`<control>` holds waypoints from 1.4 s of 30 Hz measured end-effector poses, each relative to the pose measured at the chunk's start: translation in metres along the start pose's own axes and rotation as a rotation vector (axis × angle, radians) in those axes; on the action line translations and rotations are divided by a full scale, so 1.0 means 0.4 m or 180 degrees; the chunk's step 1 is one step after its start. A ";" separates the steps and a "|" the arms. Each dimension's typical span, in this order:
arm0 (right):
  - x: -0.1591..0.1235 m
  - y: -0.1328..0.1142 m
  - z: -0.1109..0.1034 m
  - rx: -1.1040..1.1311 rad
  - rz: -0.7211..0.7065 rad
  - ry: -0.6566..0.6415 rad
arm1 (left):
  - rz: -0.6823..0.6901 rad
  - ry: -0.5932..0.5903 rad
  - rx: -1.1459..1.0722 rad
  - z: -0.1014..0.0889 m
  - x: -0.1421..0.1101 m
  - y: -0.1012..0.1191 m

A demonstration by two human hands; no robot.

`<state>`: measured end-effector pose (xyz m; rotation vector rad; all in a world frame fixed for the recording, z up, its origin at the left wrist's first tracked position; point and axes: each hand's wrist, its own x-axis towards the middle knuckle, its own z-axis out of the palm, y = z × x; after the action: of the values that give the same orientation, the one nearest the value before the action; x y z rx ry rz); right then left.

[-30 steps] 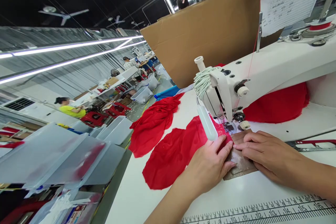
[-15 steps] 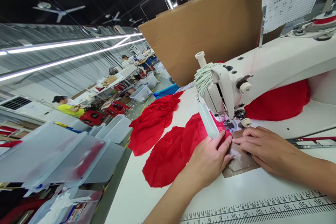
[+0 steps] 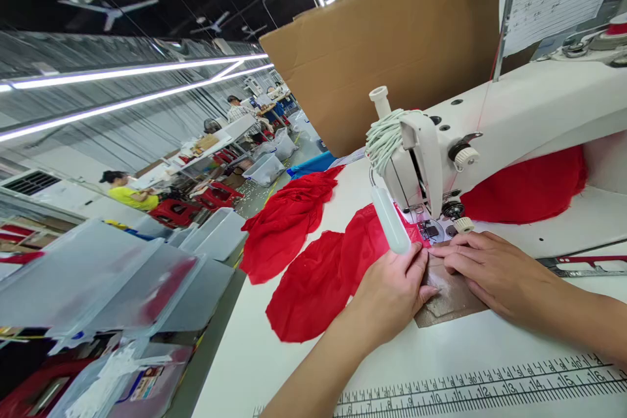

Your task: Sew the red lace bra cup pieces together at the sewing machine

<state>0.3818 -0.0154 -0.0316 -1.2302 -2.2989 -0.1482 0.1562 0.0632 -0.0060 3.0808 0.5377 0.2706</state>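
Red fabric [image 3: 318, 287] lies on the white table and runs under the presser foot [image 3: 432, 231] of a white sewing machine [image 3: 519, 111]. My left hand [image 3: 392, 290] rests on the fabric's near edge, its fingers stretched out flat just in front of the foot and its thumb apart. My right hand [image 3: 490, 271] lies palm down on the metal plate [image 3: 450, 297], fingers extended, the index fingertip meeting the fabric's corner. Neither hand pinches anything visible. A pale handle-like lever [image 3: 392, 219] hangs beside the needle area, partly in front of the fabric.
Another red fabric piece [image 3: 294, 222] lies at the table's left; more red cloth [image 3: 529, 189] sits under the machine arm. A ruler strip [image 3: 470, 392] runs along the front. Red-handled scissors or snips [image 3: 588, 264] lie right. A cardboard panel [image 3: 401, 59] stands behind; plastic bins [image 3: 68, 274] stand left.
The fabric's near corner and my fingertips sit slightly closer to the presser foot. The camera view has shifted a little, so the machine appears further right.
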 end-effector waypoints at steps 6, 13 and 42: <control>0.001 0.000 0.004 -0.0037 0.0026 -0.0013 | -0.0026 -0.0089 0.0066 -0.003 0.001 0.000; 0.002 0.005 0.009 -0.0160 0.0051 0.0027 | -0.0098 -0.0034 -0.0015 0.007 0.003 -0.006; 0.003 0.008 0.012 -0.0292 -0.0069 0.0234 | -0.0533 -0.0302 -0.0092 0.018 0.017 -0.014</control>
<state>0.3818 -0.0109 -0.0357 -1.2243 -2.2643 -0.3048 0.1619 0.0710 -0.0123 2.9784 0.7742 0.1283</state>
